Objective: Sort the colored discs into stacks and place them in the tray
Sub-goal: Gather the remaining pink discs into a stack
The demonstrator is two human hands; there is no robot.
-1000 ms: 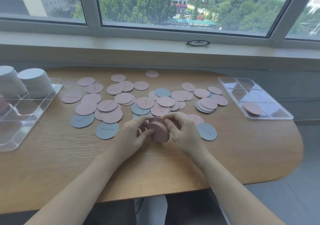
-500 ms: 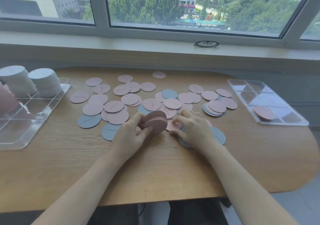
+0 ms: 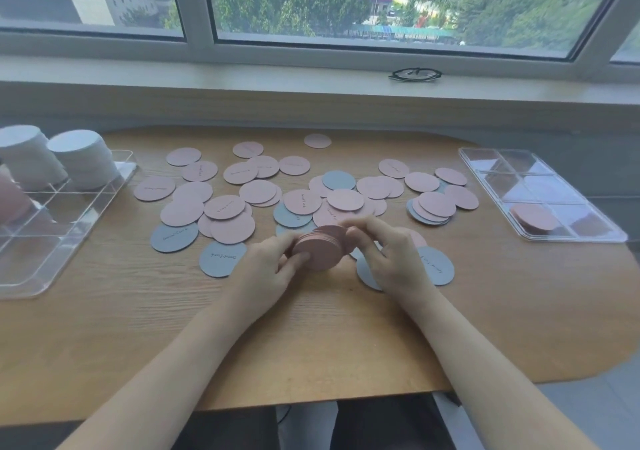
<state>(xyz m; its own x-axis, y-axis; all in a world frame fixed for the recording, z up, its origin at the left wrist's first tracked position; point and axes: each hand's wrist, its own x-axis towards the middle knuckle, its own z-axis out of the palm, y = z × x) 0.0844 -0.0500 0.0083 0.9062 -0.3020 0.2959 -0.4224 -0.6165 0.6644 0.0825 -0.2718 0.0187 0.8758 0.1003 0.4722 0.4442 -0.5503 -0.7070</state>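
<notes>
Both hands hold a short stack of round pink card discs (image 3: 320, 249) over the wooden table (image 3: 138, 328), the left hand (image 3: 266, 269) pinching its near face, the right hand (image 3: 388, 255) curled round its far edge. The stack lies tilted, flat faces toward the person. The clear plastic compartment tray (image 3: 540, 193) already holding pink discs sits well apart on the right, nearer the right hand.

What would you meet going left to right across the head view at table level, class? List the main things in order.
Left clear tray holding white stacks → blue disc → left hand → pink stack held by both hands → right hand → right clear tray with a pink stack in it.
</notes>
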